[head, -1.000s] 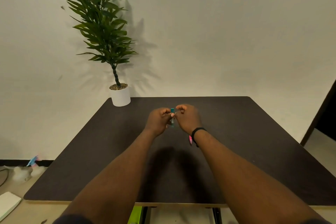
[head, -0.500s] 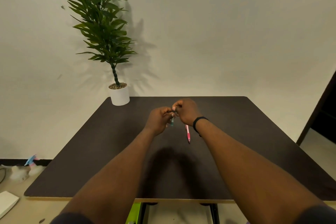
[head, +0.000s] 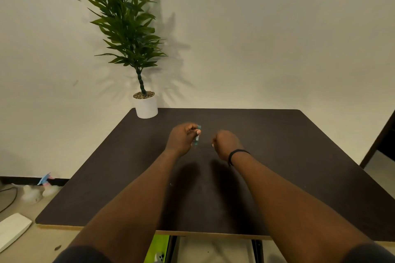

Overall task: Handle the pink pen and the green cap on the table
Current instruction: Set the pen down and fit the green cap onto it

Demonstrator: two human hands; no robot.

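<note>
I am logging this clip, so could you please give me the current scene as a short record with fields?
left hand: left hand raised over the table, fingers pinching the green cap
right hand: right hand closed in a loose fist, apart from the left; contents not visible
pink pen: not visible
wrist: black band on the right wrist
table: dark table
corner: potted plant at the far left corner

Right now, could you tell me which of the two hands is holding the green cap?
The left hand pinches the green cap at its fingertips. The right hand, with a black wristband, is curled apart from it, with no cap visible.
</note>
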